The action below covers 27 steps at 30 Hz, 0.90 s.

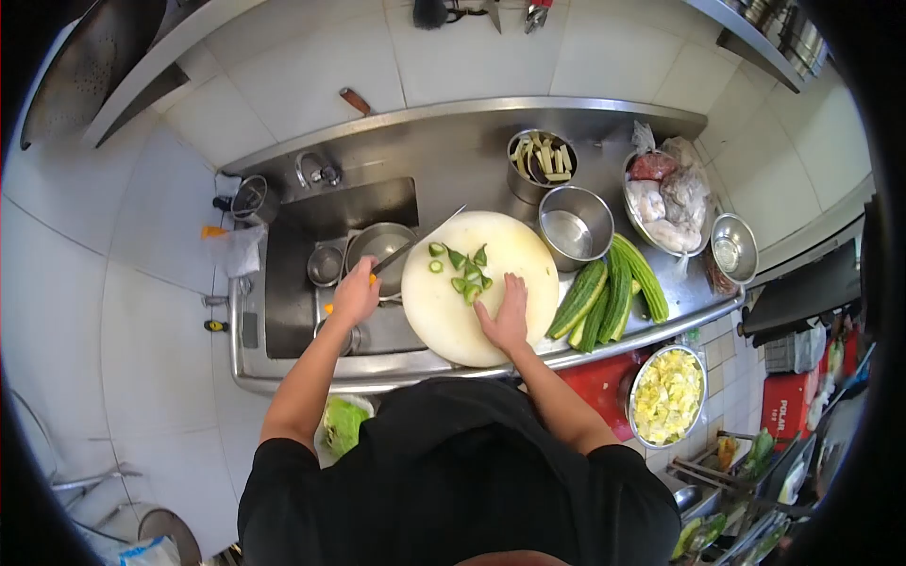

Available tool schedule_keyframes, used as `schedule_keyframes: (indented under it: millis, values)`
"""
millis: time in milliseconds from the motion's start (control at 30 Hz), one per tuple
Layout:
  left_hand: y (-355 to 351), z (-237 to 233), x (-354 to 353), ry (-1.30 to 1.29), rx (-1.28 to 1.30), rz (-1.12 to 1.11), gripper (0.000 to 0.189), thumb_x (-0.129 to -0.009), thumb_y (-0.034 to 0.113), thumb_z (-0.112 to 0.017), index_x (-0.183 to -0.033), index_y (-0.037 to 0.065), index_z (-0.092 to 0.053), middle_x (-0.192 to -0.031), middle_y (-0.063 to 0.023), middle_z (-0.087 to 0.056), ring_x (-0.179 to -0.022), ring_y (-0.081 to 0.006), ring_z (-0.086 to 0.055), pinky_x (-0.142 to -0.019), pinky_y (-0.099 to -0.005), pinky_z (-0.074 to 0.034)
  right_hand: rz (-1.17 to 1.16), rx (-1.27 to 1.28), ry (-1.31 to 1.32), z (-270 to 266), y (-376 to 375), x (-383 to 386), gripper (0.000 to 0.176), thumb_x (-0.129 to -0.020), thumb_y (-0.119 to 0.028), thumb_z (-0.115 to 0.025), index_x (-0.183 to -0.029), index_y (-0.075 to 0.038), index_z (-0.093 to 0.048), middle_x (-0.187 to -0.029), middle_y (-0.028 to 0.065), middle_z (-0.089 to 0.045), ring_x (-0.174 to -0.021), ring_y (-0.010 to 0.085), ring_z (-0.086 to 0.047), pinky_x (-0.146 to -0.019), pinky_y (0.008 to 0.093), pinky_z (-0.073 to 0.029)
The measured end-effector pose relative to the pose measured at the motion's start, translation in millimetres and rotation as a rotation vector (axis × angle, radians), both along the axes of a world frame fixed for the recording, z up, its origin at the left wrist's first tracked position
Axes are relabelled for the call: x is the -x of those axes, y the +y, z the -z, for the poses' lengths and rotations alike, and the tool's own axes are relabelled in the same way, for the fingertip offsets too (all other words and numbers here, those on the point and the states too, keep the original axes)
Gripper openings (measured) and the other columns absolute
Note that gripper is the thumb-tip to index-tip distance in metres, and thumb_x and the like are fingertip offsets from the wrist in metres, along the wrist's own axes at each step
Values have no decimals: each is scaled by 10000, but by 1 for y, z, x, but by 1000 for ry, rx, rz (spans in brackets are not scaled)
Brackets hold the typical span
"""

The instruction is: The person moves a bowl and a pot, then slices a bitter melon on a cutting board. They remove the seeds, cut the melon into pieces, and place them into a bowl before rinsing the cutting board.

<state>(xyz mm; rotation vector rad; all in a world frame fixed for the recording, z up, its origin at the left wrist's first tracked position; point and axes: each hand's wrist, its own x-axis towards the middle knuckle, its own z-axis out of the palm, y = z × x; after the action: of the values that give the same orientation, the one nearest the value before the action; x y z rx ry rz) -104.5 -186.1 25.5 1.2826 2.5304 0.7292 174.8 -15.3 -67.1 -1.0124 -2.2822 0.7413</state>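
My left hand (357,294) is closed around the orange handle of a kitchen knife (415,243), at the left rim of a round white cutting board (444,325). The blade slants up and right over the board's upper left edge. Several cut green vegetable pieces (459,258) lie across the middle of the board; their exact kind is hard to tell. My right hand (508,313) rests on the board with fingers stretched out, beside the lowest pieces and holding nothing visible. Long ridged green gourds (618,288) lie on the counter right of the board.
A sink (288,283) with metal pots lies to the left. Behind the board stand an empty steel pot (576,228) and a pot of cut strips (543,158). Bagged food fills a bowl (667,193) at right. Below the counter sits a bowl of chopped yellow vegetable (668,396).
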Motion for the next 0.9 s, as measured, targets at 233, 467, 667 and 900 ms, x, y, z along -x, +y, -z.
schedule_keyframes:
  millis: [233,467,667,900]
  values:
    - [94,-53,121,633,100,104,207,-922,151,-564,-1118,92,-593,-1066,-164,-684,-1033,-387,-661,-875,-533,-472,41,38,-61,1,-4,7,829,-899,-367,-734,-1490,64,-344,-1511,299,-414,-1474,464,-310,-1244,522,-237]
    - [227,-154,217,967,10,-14,247,-948,197,-532,-1128,161,-697,-1091,-94,-684,-1065,-296,-636,-995,-496,-392,121,44,-78,-6,-10,11,796,-894,-375,-739,-1464,58,-392,-1481,292,-451,-1461,448,-351,-1233,501,-280]
    - [317,-142,250,1126,39,94,199,-961,188,-518,-1056,159,-691,-1017,-56,-715,-1032,-272,-641,-1005,-466,-371,101,-65,-69,-3,-13,12,857,-866,-446,-759,-1454,59,-395,-1466,297,-464,-1433,455,-390,-1212,514,-316]
    - [376,-113,239,1230,-146,247,185,-933,189,-553,-1056,158,-687,-1016,-52,-704,-1061,-247,-619,-1072,-478,-355,87,-59,-210,-21,-11,19,962,-814,-462,-808,-1482,64,-357,-1523,300,-412,-1462,467,-350,-1235,513,-278]
